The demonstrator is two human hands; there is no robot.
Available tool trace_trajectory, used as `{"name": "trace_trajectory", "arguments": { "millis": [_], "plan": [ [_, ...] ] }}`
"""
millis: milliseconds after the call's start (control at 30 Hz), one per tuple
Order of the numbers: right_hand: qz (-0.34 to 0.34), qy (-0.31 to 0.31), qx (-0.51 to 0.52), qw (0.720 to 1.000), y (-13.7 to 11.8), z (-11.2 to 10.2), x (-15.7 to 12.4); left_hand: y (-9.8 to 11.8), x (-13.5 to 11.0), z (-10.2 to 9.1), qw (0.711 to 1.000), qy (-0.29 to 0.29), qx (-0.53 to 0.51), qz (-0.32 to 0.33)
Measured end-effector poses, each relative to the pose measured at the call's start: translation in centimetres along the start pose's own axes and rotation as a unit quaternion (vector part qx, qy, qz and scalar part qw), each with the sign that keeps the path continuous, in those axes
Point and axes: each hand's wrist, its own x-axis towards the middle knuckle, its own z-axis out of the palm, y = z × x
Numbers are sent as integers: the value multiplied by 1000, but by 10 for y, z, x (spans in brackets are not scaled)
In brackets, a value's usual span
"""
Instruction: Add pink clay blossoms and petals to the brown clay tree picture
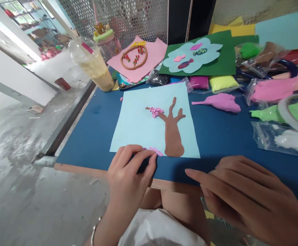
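A light blue sheet of paper [138,130] lies on the dark blue table, bearing a flat brown clay tree [173,136]. Purple-pink clay blossoms [156,112] cluster on the tree's left branch. At the sheet's lower edge, my left hand [132,167] pinches a strip of purple-pink clay [155,150] between thumb and forefinger. My right hand [243,191] hovers by the table's front edge, right of the sheet, index finger stretched out and nothing visible in it. A larger lump of purple-pink clay [219,101] rests to the right of the sheet.
A drink cup [92,65] with a straw stands back left. Behind the sheet are a pink card [152,56] with a clay wreath and a green card [227,51] with clay fish. Bagged clay [273,90] and a tape roll [295,116] crowd the right.
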Motion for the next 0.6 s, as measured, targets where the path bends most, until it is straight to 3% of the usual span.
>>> {"name": "trace_trajectory", "arguments": {
  "millis": [367, 600],
  "plan": [
    [2, 6, 14, 1000, 1, 3, 0, -2, -1, -1, 1000, 1, -11, 7],
    [-10, 29, 30, 999, 5, 7, -2, -4, 1, -7, 998, -12, -44, -34]
  ]
}}
